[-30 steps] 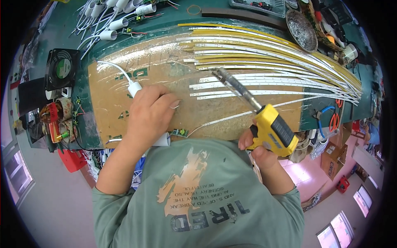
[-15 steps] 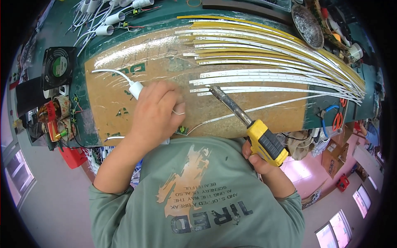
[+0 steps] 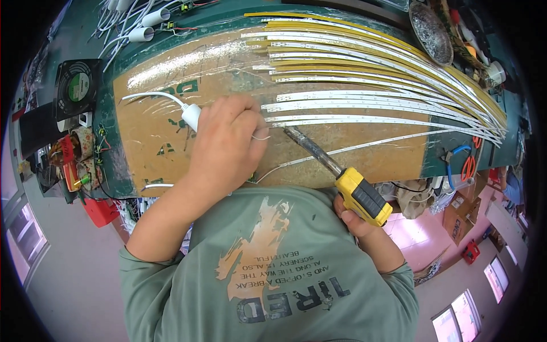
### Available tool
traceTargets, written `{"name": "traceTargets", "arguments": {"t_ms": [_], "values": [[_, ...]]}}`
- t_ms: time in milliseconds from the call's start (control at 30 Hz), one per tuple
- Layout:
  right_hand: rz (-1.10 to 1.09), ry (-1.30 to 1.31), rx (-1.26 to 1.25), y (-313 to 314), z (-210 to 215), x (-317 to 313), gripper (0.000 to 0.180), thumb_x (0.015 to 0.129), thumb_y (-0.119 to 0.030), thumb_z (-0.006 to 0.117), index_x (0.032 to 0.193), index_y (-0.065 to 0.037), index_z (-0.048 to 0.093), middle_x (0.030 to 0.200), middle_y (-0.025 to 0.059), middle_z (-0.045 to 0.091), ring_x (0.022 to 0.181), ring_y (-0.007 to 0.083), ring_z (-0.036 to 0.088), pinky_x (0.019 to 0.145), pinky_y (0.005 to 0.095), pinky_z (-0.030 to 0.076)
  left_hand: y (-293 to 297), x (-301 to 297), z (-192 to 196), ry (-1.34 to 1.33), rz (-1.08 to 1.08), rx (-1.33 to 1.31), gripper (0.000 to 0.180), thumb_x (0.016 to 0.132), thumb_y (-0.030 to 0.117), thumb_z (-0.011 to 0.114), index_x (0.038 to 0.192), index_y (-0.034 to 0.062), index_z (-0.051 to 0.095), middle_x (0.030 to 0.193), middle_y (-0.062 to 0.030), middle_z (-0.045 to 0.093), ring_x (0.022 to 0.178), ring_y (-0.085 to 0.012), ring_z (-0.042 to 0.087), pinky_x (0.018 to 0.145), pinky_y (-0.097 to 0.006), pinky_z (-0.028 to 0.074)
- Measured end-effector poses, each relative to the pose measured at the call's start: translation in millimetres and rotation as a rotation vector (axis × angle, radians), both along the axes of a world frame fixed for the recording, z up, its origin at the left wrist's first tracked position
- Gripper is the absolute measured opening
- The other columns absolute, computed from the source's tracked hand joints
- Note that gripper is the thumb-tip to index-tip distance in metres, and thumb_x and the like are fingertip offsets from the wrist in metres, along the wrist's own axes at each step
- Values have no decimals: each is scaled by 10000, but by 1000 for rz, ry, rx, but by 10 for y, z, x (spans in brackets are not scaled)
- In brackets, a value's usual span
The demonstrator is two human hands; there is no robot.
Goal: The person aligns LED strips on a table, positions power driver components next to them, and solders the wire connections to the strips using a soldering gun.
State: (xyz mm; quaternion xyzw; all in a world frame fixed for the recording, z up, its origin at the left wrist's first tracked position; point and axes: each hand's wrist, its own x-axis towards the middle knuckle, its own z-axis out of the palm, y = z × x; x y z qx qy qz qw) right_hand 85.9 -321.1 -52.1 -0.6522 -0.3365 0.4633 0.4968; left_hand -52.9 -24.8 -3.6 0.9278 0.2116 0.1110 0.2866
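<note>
left hand (image 3: 231, 137): closed around white tube (image 3: 191, 116) above cardboard sheet (image 3: 137, 128), cable (image 3: 162, 94) end pointing upper left | right hand (image 3: 353, 221): gripping yellow soldering gun (image 3: 363, 195), long axis diagonal, tip up-left near white strips' (image 3: 319, 105) left ends

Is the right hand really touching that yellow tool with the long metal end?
Touching. The head view shows the right hand meeting the lower edge of the yellow tool at its handle, with no gap showing.
</note>
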Motion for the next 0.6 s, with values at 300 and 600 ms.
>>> {"name": "traceTargets", "arguments": {"t_ms": [300, 600], "values": [[8, 6, 13, -3, -54, -2, 202, 841, -262, 708, 789, -91, 615, 753, 80, 597, 694, 293, 590, 625, 389, 466, -17, -13, -24, -40, 20, -8, 125, 765, 50, 714, 837, 53, 612, 1037, -89, 612, 971, -318, 566, 851, -418, 441], [24, -3, -8, 34, -23, 21, 214, 848, -272, 712, 793, -85, 622, 766, 80, 602, 705, 287, 594, 632, 382, 468, -35, 13, -43, -36, 38, 47, 134, 744, 44, 719, 832, 59, 620, 1013, -76, 614, 948, -305, 569, 831, -415, 443]]}}
